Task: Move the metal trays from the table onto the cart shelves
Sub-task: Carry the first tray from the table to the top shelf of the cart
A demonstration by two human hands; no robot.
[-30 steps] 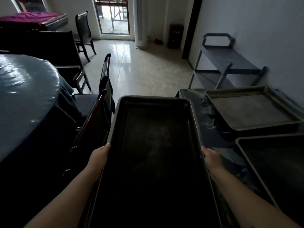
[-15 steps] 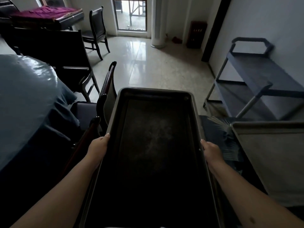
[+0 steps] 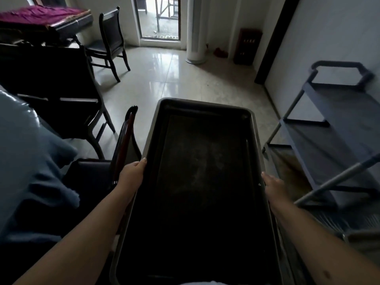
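Observation:
A long dark metal tray (image 3: pixel 203 182) is held level in front of me, its short end pointing away. My left hand (image 3: pixel 131 173) grips its left rim and my right hand (image 3: pixel 274 187) grips its right rim. The grey cart (image 3: pixel 333 136) stands to the right against the wall, with a top shelf, a lower shelf and a loop handle at its far end. Both shelves look bare. The corner of another tray (image 3: pixel 362 235) shows at the right edge, on the dark patterned table.
A round table under a blue cloth (image 3: pixel 24 161) fills the left side. A dark wooden chair (image 3: pixel 125 136) stands just left of the tray, with more chairs (image 3: pixel 111 42) behind. Tiled floor (image 3: pixel 185 79) stretches ahead to a glass door and a white column.
I have walked forward with the tray. The table with the other trays has slid out of view at the right, and the cart is now closer. Both hands keep their grip.

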